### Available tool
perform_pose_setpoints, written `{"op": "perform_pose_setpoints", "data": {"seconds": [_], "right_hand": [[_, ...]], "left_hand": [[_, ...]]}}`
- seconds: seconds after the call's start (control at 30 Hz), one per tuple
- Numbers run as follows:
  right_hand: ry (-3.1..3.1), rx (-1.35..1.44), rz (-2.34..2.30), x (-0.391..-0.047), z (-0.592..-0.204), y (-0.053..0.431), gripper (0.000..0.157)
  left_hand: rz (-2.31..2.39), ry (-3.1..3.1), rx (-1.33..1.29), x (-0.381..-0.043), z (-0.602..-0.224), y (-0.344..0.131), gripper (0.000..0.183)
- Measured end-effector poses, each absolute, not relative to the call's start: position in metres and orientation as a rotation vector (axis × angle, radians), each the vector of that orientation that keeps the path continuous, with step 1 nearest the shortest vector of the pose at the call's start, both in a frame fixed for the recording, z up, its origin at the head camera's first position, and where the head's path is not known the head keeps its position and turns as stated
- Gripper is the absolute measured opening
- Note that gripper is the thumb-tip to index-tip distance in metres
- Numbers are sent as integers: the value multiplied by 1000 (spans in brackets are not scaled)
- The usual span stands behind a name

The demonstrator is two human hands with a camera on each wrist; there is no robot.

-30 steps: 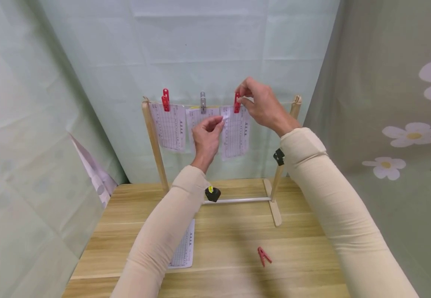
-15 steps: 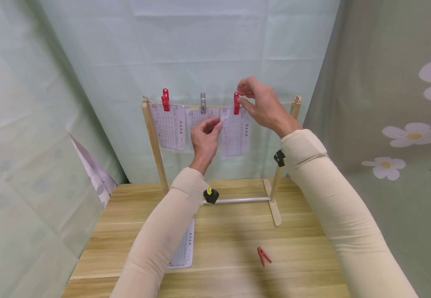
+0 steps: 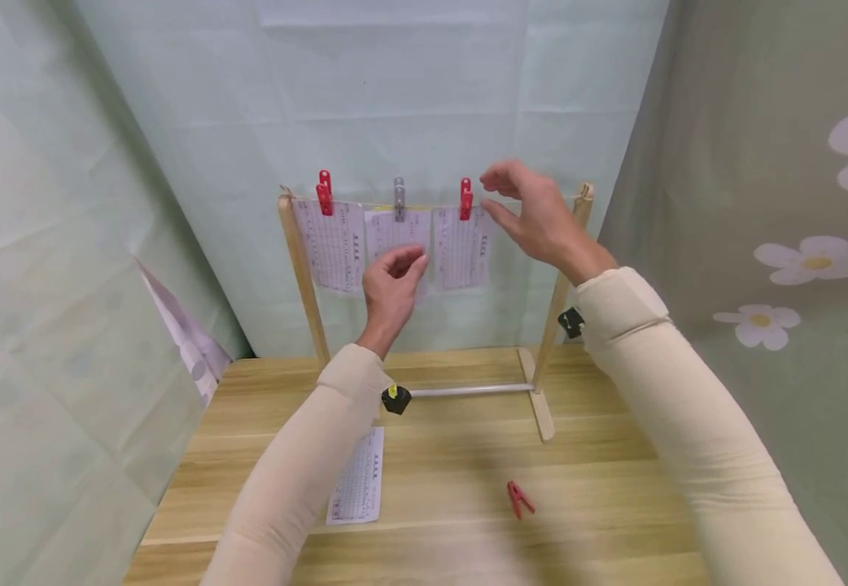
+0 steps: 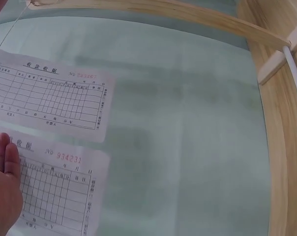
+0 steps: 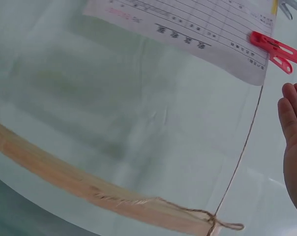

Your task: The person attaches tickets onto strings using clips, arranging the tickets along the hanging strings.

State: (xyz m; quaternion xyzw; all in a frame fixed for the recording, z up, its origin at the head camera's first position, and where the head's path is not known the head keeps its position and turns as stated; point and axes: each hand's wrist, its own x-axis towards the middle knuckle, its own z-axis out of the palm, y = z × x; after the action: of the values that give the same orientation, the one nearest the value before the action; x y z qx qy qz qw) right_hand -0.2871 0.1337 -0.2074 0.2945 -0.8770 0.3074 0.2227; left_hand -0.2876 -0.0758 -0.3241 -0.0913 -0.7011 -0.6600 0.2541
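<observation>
Three printed receipt slips hang from a string in the head view. The right slip [image 3: 461, 256] is held by a red clothespin [image 3: 465, 200], the middle slip [image 3: 398, 232] by a grey clothespin [image 3: 399, 201], the left slip [image 3: 332, 252] by another red clothespin [image 3: 325, 195]. My right hand [image 3: 534, 213] is just right of the right clothespin, thumb and fingers apart and holding nothing; the right wrist view shows its fingers [image 5: 292, 115] off the pin. My left hand [image 3: 392, 286], fingers loosely bent around nothing, is before the middle slip and hides its lower part.
A wooden rack with two posts [image 3: 299, 277] carries the string [image 5: 244, 147]; a white bar [image 3: 468, 391] joins its feet. On the wooden table [image 3: 453, 537] lie a loose red clothespin [image 3: 519, 499] and another receipt slip [image 3: 361, 480], partly under my left forearm. Curtains surround the table.
My right hand has let go of the right red clothespin and moved off to the right. My left hand has drawn away from the right slip, down and to the left. The slip stays hanging.
</observation>
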Motion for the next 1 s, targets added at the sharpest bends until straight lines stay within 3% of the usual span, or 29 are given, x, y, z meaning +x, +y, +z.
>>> {"op": "perform_pose_setpoints", "data": {"seconds": [0.37, 1.0], "right_hand": [[-2349, 846, 847, -272, -229, 152, 33], [-2286, 870, 985, -247, -316, 185, 30]], "left_hand": [[-1752, -1942, -314, -279, -332, -89, 19], [-1753, -1979, -263, -266, -361, -117, 20]]}}
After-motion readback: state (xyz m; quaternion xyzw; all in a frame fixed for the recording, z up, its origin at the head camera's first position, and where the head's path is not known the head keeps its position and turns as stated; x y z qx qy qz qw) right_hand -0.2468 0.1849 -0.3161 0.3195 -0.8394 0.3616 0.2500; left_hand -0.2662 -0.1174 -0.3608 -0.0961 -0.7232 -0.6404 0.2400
